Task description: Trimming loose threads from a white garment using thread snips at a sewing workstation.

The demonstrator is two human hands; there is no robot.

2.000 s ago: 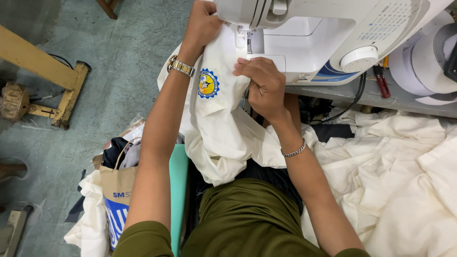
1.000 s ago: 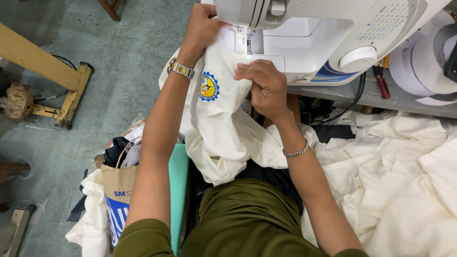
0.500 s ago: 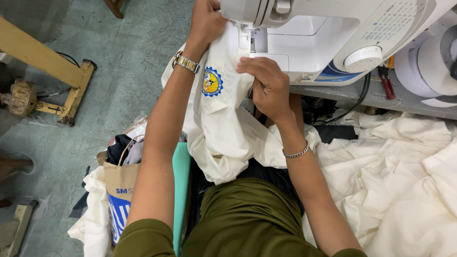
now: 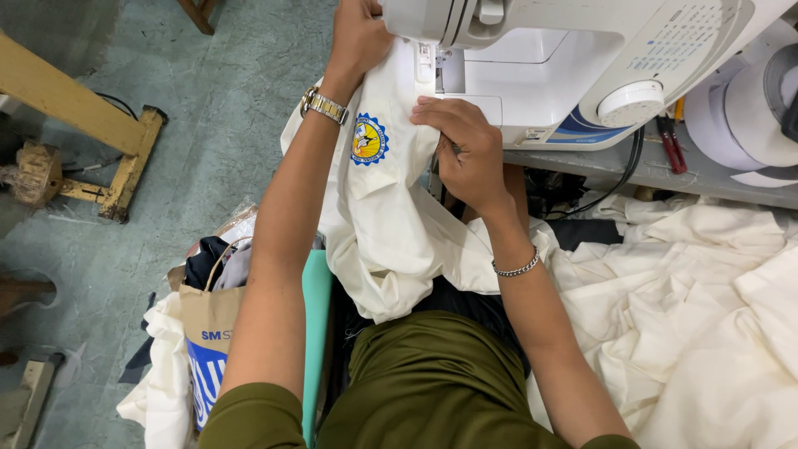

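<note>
Head view shows both hands closed on the white garment (image 4: 391, 224) under the sewing machine (image 4: 532, 58), left hand (image 4: 359, 37) gripping behind the needle, right hand (image 4: 465, 150) pinching in front; stitching seems underway, so steady, even feeding matters

A single head-worn camera looks steeply down from above the seated person, close over both forearms. It faces forward to the white plastic sewing machine (image 4: 582, 58) along the top edge, with the grey-green concrete floor (image 4: 208, 108) at left and heaped cream cloth (image 4: 706, 299) at right.
</note>
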